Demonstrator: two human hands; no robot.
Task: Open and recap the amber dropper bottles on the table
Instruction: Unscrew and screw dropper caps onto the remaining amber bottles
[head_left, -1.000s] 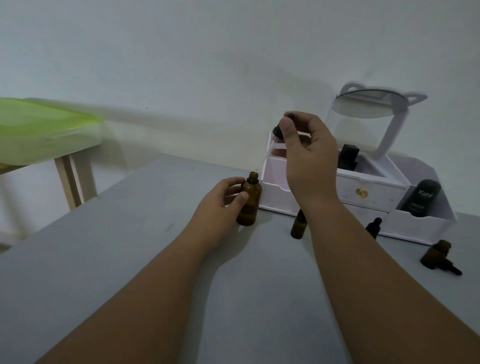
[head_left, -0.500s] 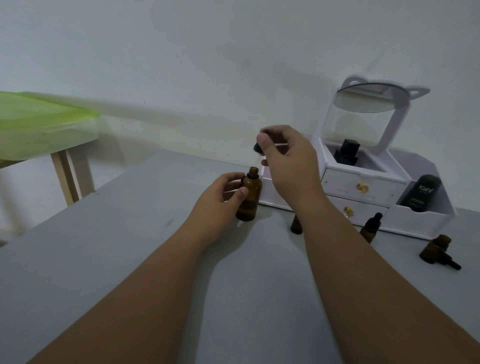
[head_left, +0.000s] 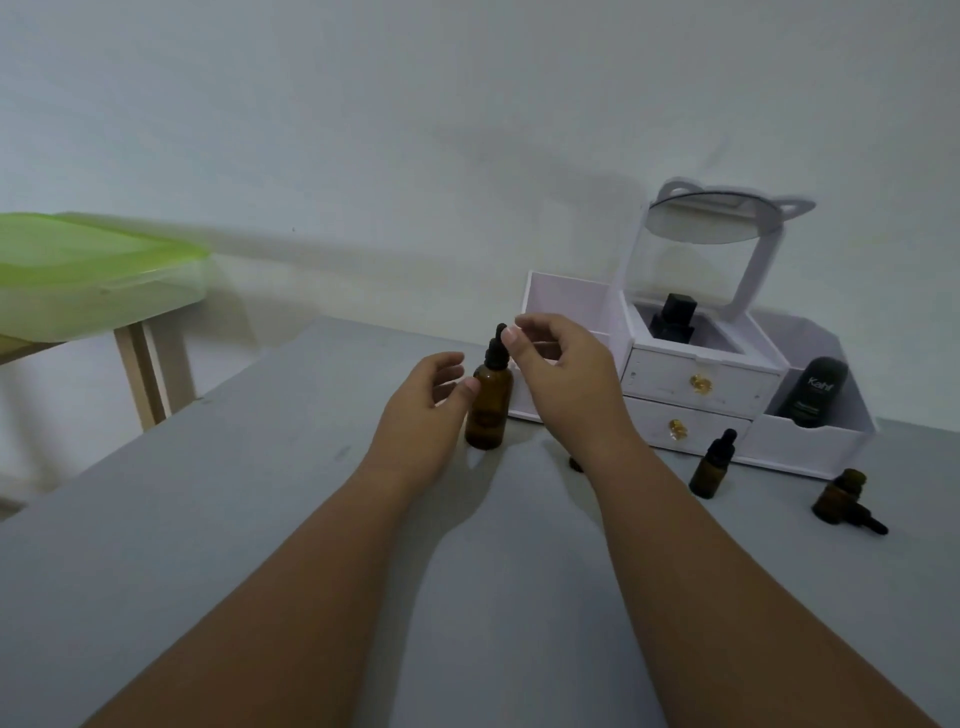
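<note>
A large amber dropper bottle (head_left: 487, 410) stands upright on the grey table (head_left: 260, 519), with its black dropper cap (head_left: 497, 347) seated on the neck. My left hand (head_left: 423, 415) is just left of the bottle, fingers apart, with the thumb tip at the glass. To the right of the cap, my right hand (head_left: 563, 387) has its thumb and forefinger spread beside the bulb, not pinching it. A small capped amber bottle (head_left: 710, 470) stands to the right. Further right, another small amber bottle (head_left: 839, 499) stands uncapped, its dropper (head_left: 868, 521) lying beside it. A third small bottle (head_left: 575, 464) is mostly hidden by my right forearm.
A white drawer organiser (head_left: 701, 384) with a tilted mirror (head_left: 701, 221) stands behind the bottles. It holds a black tube (head_left: 810, 395) and a black square bottle (head_left: 672, 319). A green-lidded box (head_left: 93, 270) rests on a wooden stand at the left, beyond the table's edge.
My right hand brought the dropper cap down from above onto the large bottle and let go of it. My left hand loosened its hold on the bottle.
</note>
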